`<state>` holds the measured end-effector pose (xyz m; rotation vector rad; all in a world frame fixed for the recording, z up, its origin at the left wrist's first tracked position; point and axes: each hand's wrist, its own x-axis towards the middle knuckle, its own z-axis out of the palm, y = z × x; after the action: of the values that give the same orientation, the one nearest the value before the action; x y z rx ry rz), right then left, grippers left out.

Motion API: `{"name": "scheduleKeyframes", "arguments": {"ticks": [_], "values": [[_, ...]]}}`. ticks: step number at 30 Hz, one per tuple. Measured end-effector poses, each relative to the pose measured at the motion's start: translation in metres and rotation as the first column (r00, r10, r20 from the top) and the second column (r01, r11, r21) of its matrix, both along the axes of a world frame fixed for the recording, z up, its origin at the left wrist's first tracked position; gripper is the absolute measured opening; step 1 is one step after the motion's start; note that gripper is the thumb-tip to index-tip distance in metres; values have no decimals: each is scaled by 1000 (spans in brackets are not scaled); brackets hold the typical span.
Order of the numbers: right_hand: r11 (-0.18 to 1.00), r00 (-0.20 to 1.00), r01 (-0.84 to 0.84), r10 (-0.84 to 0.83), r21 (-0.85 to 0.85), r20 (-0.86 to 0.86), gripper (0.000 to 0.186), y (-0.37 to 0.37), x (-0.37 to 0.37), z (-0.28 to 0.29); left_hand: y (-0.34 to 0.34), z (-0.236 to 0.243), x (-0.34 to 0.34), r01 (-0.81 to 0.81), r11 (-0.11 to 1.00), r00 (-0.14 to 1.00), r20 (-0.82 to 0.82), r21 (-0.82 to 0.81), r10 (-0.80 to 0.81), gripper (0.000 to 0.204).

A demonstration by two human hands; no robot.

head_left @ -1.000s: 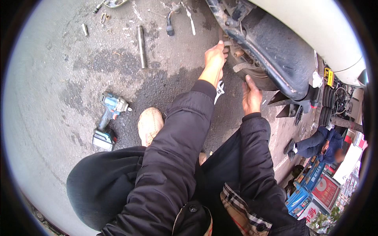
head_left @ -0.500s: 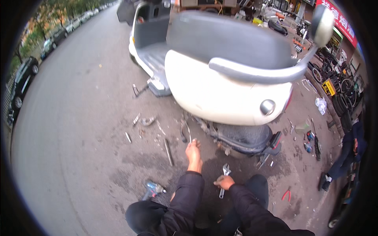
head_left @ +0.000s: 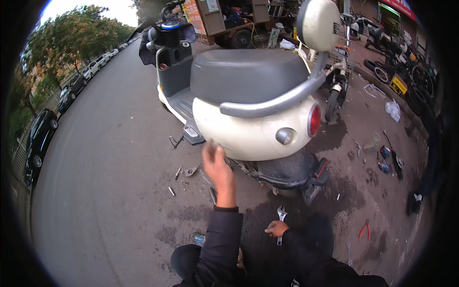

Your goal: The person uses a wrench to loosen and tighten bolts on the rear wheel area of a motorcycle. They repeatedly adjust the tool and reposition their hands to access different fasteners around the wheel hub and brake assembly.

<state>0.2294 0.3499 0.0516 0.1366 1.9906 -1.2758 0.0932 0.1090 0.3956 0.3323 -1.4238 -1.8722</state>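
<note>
My left hand (head_left: 220, 173) is raised in front of the cream scooter's (head_left: 248, 131) lower side panel. Its fingers point up and are a little blurred; thumb and fingers look apart, and I see nothing between them. I cannot tell whether the fingertips touch the panel. Lower down, my right hand (head_left: 276, 228) is closed around the middle of a silver adjustable wrench (head_left: 281, 213), its jaw pointing away from me. The scooter's rear wheel cover (head_left: 287, 171) is just beyond that wrench.
Red-handled pliers (head_left: 365, 230) lie on the ground at right. A blue tool (head_left: 199, 238) is partly hidden beside my left knee. Small metal parts (head_left: 190, 171) lie left of the scooter. Bicycles, tyres and a yellow box (head_left: 398, 84) line the right kerb. A person's dark-clothed leg (head_left: 425, 172) is at far right.
My left hand has risen from low beside the scooter to its side panel; the thin rod seen at its fingers no longer shows. My right hand keeps the wrench. The view has tilted up.
</note>
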Motion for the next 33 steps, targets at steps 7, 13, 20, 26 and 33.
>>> {"name": "scheduleKeyframes", "arguments": {"ticks": [7,13,20,26,33], "values": [[1000,999,-23,23,-5,-37,32,3,3,18,12,86,25,-1,990,950,-310,-141,-43,45],[997,979,-68,61,-29,-193,38,-2,7,50,35,69,31,31,994,961,-270,-104,-58,38],[991,960,-105,123,82,-252,36,-1,11,63,37,43,29,57,985,963,-253,-162,-97,37],[994,990,-107,105,-26,-90,31,-1,11,64,26,17,20,65,992,958,-271,-104,-91,31],[983,974,-177,181,43,-137,33,-1,12,55,24,-17,12,91,993,972,-226,79,-71,25]]}}
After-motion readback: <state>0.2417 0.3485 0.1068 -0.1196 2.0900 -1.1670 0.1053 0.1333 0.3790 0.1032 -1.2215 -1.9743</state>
